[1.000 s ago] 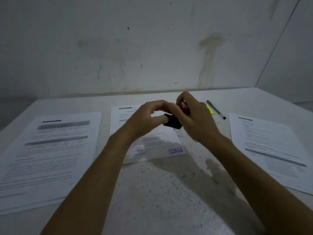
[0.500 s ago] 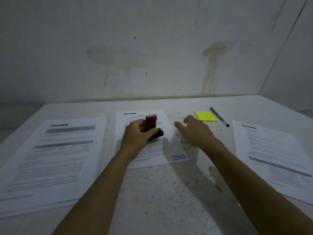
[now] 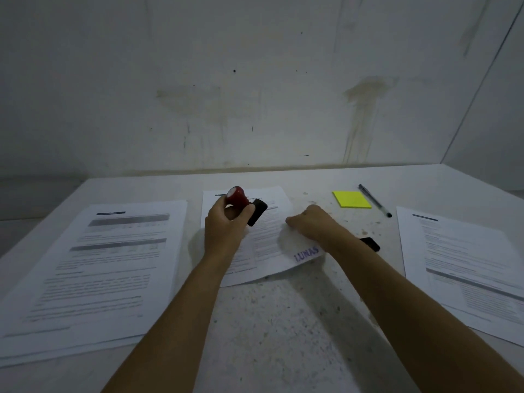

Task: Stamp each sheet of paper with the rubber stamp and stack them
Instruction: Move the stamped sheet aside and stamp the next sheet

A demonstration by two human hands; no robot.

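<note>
On table: three paper groups, one stamp.

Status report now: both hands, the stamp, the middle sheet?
Left hand grips rubber stamp, raised over middle sheet. Right hand pinches that sheet's right edge, corner lifting. Sheet already stamped LUNAS. Small black object beside right wrist.

Your arms enter from the near edge bare from the forearm down: no sleeves, no gloves. Your left hand and right hand show no rings, and neither wrist carries a watch or band. Your forearms are slim and unmarked.
</note>
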